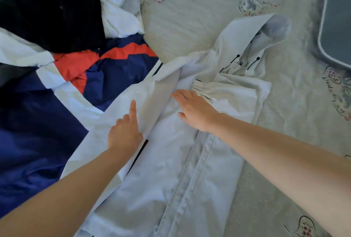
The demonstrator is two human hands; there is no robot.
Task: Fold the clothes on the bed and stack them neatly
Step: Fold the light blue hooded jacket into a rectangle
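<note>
A white hooded jacket [171, 170] lies spread on the bed, front up, its hood [266, 33] pointing to the far right. One sleeve is folded across the chest, its elastic cuff [201, 88] near the middle. My left hand [125, 132] rests on that folded sleeve with the index finger stretched out along it. My right hand [193, 109] lies flat and open on the jacket's chest, fingertips by the cuff.
A pile of unfolded clothes fills the left side: a navy, red and white jacket [95, 77], a black garment [53, 18] and white fabric [117, 9]. The floral bedspread [199, 18] shows beyond. A grey, pale-rimmed object [336, 18] sits at the right edge.
</note>
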